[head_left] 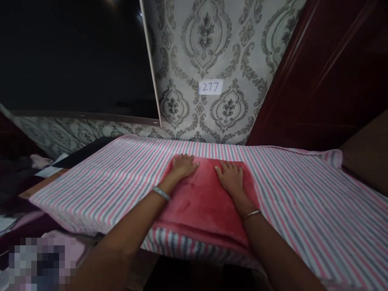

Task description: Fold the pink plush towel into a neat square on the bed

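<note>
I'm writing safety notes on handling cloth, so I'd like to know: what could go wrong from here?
The red plush fabric reaches the near edge of the striped cloth, so it might slip off the front if pulled.

With the left hand and right hand both lying on the fabric, pushing could ruck the striped cloth underneath.

The bracelet on the left wrist could perhaps snag the pile.

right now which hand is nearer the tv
Left. The left hand rests on the left side of the red fabric, below and right of the tv; the right hand is farther right on the fabric.
</note>
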Demonstrator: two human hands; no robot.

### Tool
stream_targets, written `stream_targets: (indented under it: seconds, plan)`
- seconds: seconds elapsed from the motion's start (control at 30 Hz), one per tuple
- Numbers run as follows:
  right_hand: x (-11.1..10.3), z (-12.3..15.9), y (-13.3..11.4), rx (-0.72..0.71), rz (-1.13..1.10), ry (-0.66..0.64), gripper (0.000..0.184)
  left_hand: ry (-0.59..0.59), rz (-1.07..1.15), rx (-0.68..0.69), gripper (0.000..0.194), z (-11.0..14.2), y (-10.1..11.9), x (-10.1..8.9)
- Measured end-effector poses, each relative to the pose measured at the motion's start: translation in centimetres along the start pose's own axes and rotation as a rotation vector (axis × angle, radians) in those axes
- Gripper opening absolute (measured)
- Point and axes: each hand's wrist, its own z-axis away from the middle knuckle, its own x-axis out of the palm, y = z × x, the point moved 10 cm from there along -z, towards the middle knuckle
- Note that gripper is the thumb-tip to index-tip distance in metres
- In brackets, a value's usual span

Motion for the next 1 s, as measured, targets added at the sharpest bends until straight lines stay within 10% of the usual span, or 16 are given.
stream_targets:
  seconds: [0.27, 0.73, 1.0]
  plan:
    - [0.4, -0.4, 0.2, 0.000, -0.013, -0.027, 0.050, 0.236, -0.033, -0.077, 0.053, -1.6, -1.4, 0.7]
    - [0.0, -0.3, 0.4, 0.049, 0.003, -0.104, 0.052, 0.281, 0.014, -0.063, 0.048, -1.5, -1.6, 0.5]
    - [-2.5, -5.3, -0.2, 0.136, -0.083, -0.312, 0.055, 0.309, 0.007, -0.062, 0.049, -1.2, -1.5, 0.2]
